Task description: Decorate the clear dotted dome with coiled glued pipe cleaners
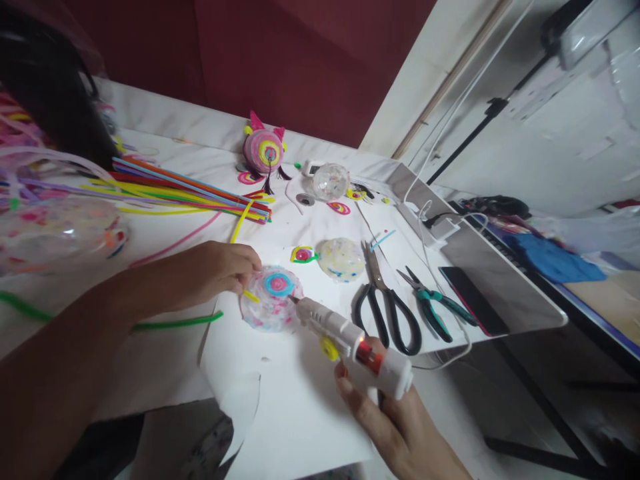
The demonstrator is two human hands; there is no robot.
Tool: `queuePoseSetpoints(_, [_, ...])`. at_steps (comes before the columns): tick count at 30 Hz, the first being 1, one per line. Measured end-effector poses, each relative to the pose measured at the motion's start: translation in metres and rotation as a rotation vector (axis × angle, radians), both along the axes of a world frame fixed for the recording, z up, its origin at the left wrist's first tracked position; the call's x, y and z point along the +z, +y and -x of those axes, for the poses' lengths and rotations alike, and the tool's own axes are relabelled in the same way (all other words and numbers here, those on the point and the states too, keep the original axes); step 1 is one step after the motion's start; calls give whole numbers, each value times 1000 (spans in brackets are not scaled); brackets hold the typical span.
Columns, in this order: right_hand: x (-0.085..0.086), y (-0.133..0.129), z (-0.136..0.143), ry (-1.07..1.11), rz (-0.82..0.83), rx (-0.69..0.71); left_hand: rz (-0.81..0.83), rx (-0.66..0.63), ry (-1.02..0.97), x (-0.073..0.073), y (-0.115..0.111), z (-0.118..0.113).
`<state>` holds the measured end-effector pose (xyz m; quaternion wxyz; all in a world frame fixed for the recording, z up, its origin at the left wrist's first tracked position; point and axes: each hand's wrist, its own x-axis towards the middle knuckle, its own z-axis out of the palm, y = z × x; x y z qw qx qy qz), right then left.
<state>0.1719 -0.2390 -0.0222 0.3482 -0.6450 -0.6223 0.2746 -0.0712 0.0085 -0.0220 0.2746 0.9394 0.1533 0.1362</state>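
Note:
My right hand (385,407) grips a white hot glue gun (330,323) with a yellow trigger and a lit orange-red part. The gun's tip is at the right side of a clear plastic dome (273,313) speckled pink and blue. On that dome sits a coil of blue and pink pipe cleaner (279,285). My left hand (233,268) is closed at the dome's upper left edge, pinching a yellow pipe cleaner (251,296) whose short end lies on the dome. Its other end sticks out above the fingers.
Scissors (380,287), pliers (435,303) and a phone (473,300) lie to the right. Behind are a second dome (343,259), a clear ball (331,181) and a pink one-eyed ornament (265,152). Pipe cleaners (190,190) lie left. A white cable (425,233) crosses the table's right side.

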Motion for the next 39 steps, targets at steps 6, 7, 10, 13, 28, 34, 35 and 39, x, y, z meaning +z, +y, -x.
queuePoseSetpoints(6, [0,-2,5,-62,-4,6,35,9,3,2,-1,-1])
queuePoseSetpoints(7, [0,-3,5,-76,-11,7,40,3,-3,2,-1,-1])
queuePoseSetpoints(10, [1,-2,6,-127,-54,16,37,-13,-26,1,-1,-2])
queuePoseSetpoints(13, [6,1,10,-188,-84,52,11,-12,-41,0,-2,-3])
queuePoseSetpoints(28, [8,18,28,-422,-153,265,-5,11,12,4,-8,-5])
queuePoseSetpoints(34, [8,18,44,-579,-262,215,-12,18,-5,4,-9,-6])
queuePoseSetpoints(35, [9,18,46,-594,-273,215,-15,20,-8,4,-10,-6])
queuePoseSetpoints(39, [11,18,52,-633,-298,183,-20,22,11,4,-10,-6])
